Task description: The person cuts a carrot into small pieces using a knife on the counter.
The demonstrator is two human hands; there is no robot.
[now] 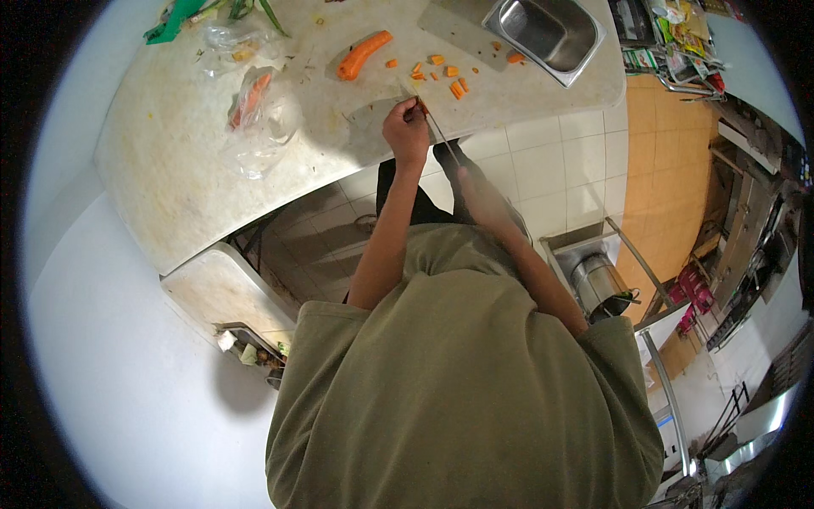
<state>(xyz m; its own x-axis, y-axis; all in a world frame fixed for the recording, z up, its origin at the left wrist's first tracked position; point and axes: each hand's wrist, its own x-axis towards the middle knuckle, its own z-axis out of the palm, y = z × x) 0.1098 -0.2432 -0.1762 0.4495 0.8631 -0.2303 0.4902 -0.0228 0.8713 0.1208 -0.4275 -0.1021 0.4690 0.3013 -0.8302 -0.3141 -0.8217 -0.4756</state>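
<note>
My left hand is at the front edge of the pale table, its fingers closed on a small piece of carrot. My right hand, a little blurred, grips a knife whose thin blade reaches up to that piece. Several cut carrot chunks lie scattered just beyond. A large peeled carrot rests whole-looking to their left. Farther left, another carrot is in or under a clear plastic bag.
An empty steel pan sits at the table's right, with a carrot piece by its rim. Green stalks and a green strip lie at the far left. A steel pot stands low at right, near a metal frame.
</note>
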